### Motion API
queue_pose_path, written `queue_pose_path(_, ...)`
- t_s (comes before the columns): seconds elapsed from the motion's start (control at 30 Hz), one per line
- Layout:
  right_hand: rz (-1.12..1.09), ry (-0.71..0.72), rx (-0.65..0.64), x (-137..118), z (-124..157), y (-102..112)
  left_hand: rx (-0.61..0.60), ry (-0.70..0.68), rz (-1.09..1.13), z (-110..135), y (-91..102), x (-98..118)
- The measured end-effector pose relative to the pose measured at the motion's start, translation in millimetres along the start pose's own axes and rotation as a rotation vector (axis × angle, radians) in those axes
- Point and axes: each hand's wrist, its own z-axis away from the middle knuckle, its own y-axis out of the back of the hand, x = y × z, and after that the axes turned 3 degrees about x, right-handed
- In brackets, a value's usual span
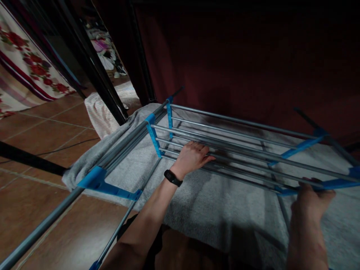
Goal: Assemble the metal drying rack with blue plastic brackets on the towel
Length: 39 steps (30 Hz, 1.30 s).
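A drying rack of grey metal tubes [239,147] and blue plastic brackets [154,139] lies across a grey blanket [205,210]. My left hand [192,155] is closed over the tubes near the middle of the rack, fingertips hidden behind them. At the rack's right end, my right hand [311,197] grips a tube beside a blue bracket [341,183]; part of its fingers is hidden. A black wristband [173,178] circles my left wrist. Another blue bracket [97,180] joins the bundled tubes on the left.
Dark red fabric [230,67] hangs right behind the rack. Black metal legs [97,71] rise at the left, near a floral cloth [36,67] and a striped cloth [98,112]. Brown floor tiles [33,210] show at lower left, with a thin cable [67,145] across them.
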Motion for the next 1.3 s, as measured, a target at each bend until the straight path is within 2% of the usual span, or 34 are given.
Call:
queue_pose_path(0.27,-0.010,0.027,-0.007,4.0,-3.2,0.6,-0.004,-0.074,-0.030,0.4,3.8,0.6)
queue_pose_path(0.43,0.060,0.031,0.007,1.9,-2.3,-1.0,-0.024,-0.050,-0.020,-0.1,1.4,2.7)
queue_pose_path(0.67,0.007,0.036,-0.004,1.7,-0.8,-2.6,-0.042,-0.036,-0.019,-1.3,1.6,3.6)
queue_pose_path(1.0,0.058,0.005,0.005,3.0,1.7,-4.8,0.001,-0.052,0.056,-2.1,5.5,0.6)
queue_pose_path(1.13,0.062,-0.004,0.005,1.4,4.0,-4.9,0.063,-0.066,0.076,-2.6,8.3,2.1)
queue_pose_path(1.3,0.071,0.008,-0.008,-4.7,8.8,-5.7,0.239,-0.105,0.032,-1.2,13.6,9.1)
